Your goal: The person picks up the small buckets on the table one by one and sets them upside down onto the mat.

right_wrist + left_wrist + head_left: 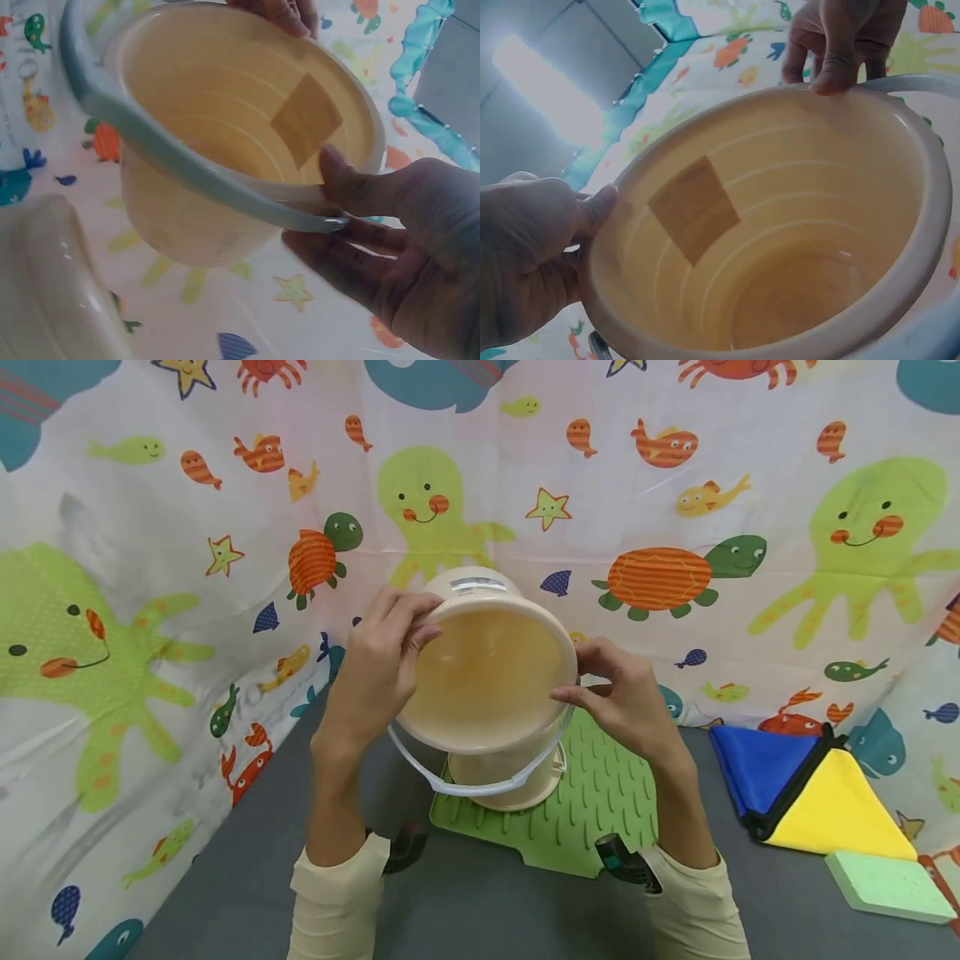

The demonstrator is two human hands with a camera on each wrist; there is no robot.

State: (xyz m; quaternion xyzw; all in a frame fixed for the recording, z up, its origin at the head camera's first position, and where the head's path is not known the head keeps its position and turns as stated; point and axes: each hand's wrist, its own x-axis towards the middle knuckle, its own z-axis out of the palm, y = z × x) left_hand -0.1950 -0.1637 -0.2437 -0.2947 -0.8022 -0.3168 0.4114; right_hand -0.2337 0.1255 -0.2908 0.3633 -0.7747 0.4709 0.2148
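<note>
Both hands hold a cream plastic bucket (pixel 487 685) in the air, its mouth tilted towards me. The left hand (pixel 375 668) pinches the rim at the upper left. At the right side of the rim, the right hand (pixel 626 697) grips with the thumb over the edge and the fingers outside, beside the handle's end. The pale handle (pixel 487 788) hangs below the mouth. In the left wrist view the inside (pixel 802 300) looks bare, with a dark square showing on the wall. Behind and below, a second cream bucket (pixel 517 799) stands upside down, partly hidden.
A green ridged mat (pixel 600 777) lies under the second bucket on the dark grey table (pixel 247 860). To the right are a folded blue and yellow cloth (pixel 840 802) and a light green sponge (pixel 888 887). A sea-animal curtain (pixel 525 468) surrounds the table.
</note>
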